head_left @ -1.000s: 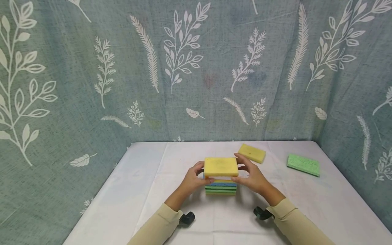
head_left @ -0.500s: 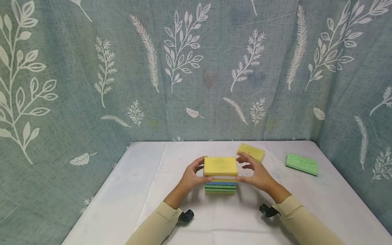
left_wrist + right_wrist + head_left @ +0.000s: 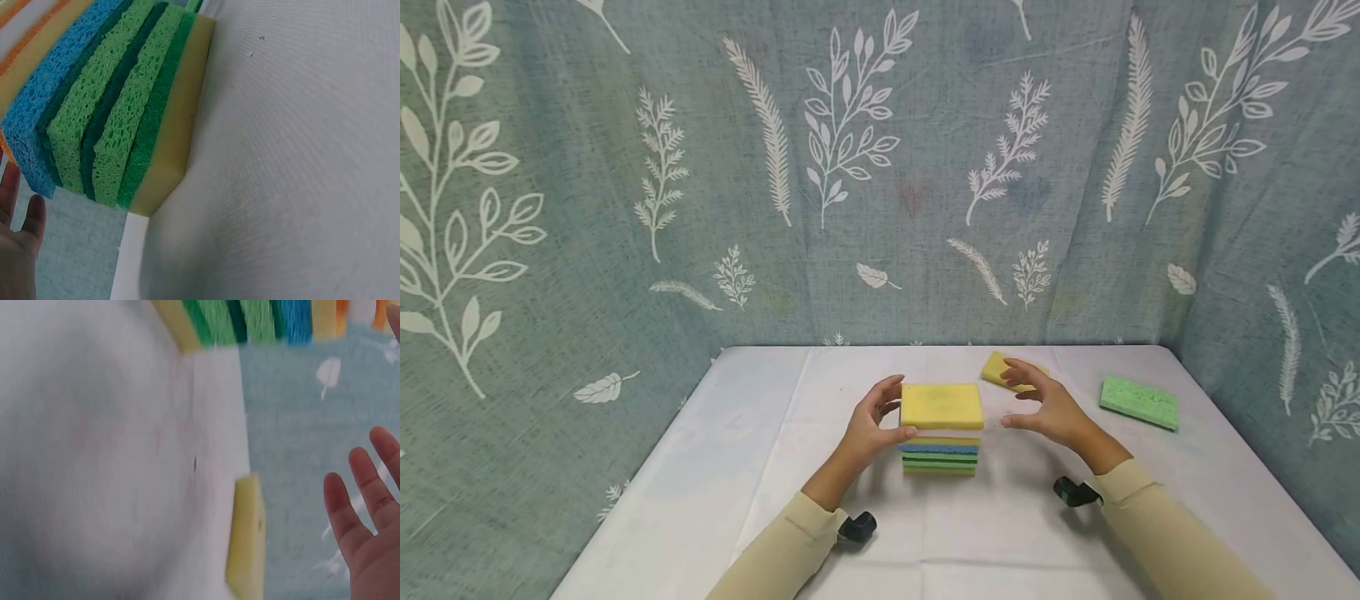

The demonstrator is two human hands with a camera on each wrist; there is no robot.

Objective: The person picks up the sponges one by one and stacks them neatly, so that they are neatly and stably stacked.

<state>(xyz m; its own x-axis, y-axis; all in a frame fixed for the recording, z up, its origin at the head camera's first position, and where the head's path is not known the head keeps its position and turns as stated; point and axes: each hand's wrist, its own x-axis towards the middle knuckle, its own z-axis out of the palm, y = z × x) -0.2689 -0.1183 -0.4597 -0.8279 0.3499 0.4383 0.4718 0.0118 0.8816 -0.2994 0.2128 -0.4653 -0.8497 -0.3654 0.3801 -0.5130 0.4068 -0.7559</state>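
A stack of sponges stands mid-table, with a yellow sponge (image 3: 942, 406) on top. Below it come a white layer, a blue sponge (image 3: 59, 69), green sponges (image 3: 140, 100) and a pale yellow one (image 3: 172, 134) at the bottom. My left hand (image 3: 868, 425) holds the top sponge at its left end, thumb at the front corner and fingers toward the back. To the right of the stack, my right hand (image 3: 1048, 408) is apart from it, fingers spread and loosely bent with nothing in them.
Behind my right hand a loose yellow sponge (image 3: 247, 544) lies on the white-covered table (image 3: 820, 533), partly covered in the head view. A green sponge (image 3: 1138, 402) lies further right. Leaf-patterned cloth (image 3: 917, 167) hangs around the back and sides.
Both hands lowered the yellow sponge onto the stack. My right hand then let go and drew away to the right, while the left stayed at the sponge's left end.
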